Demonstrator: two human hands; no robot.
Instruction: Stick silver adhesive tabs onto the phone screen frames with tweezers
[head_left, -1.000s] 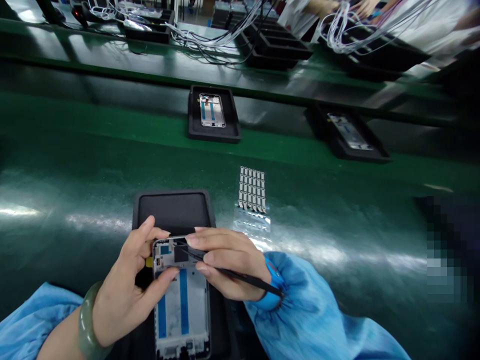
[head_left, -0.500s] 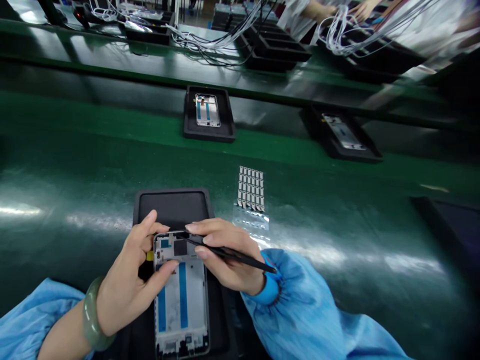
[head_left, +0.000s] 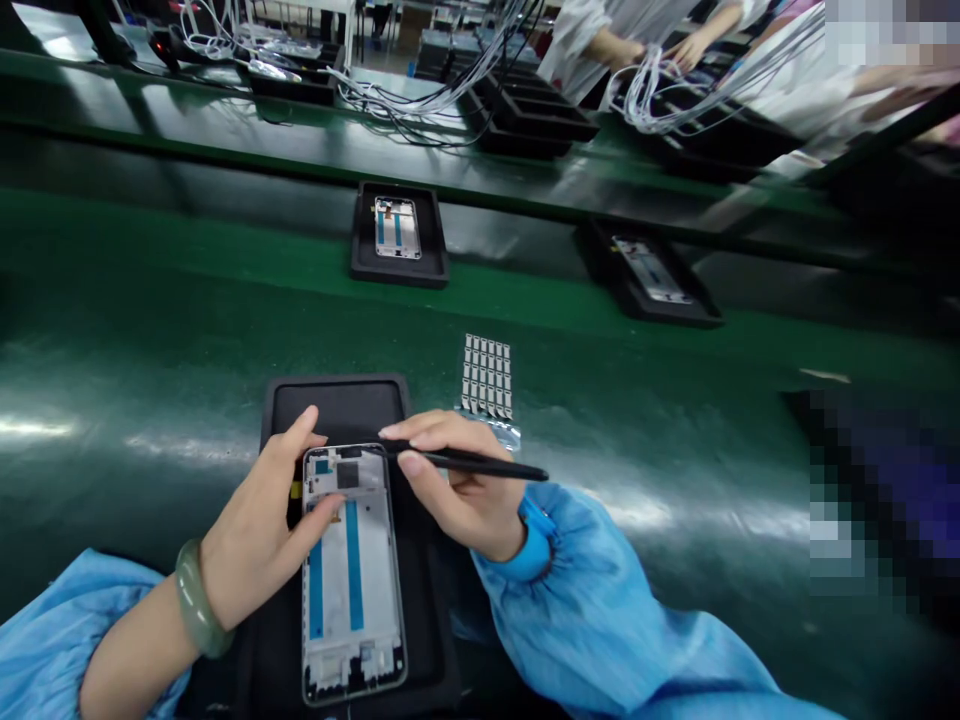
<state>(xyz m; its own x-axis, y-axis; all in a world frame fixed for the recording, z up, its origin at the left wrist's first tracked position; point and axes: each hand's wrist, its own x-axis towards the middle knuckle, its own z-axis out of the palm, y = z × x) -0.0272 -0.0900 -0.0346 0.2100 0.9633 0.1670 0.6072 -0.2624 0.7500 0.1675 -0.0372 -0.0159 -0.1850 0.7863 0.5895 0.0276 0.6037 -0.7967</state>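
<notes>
A phone's silver mid-frame (head_left: pixel 379 580) with blue strips lies tilted over a black tray (head_left: pixel 337 400). My left hand (head_left: pixel 259 520) grips its upper left side, the thumb across the face and fingers at the far edge. In my right hand (head_left: pixel 469 495) is a pair of black tweezers (head_left: pixel 495 464), pinched between thumb and fingers. The tweezers' tip is at the frame's upper right corner; whether it holds anything is too small to tell. A yellow tab (head_left: pixel 295 490) sticks out at the frame's left side.
A sheet of small metallic pieces (head_left: pixel 487 375) lies right of the tray. Farther back are two black trays (head_left: pixel 360 262) (head_left: pixel 630 300) with phone frames. Cables (head_left: pixel 420 100) and stacked black trays (head_left: pixel 532 110) stand on the back shelf, where people in white sleeves work.
My right hand has risen a little, and the tweezers lie more level, their tip nearer the frame's top right corner. My left hand keeps its grip. The view has shifted slightly.
</notes>
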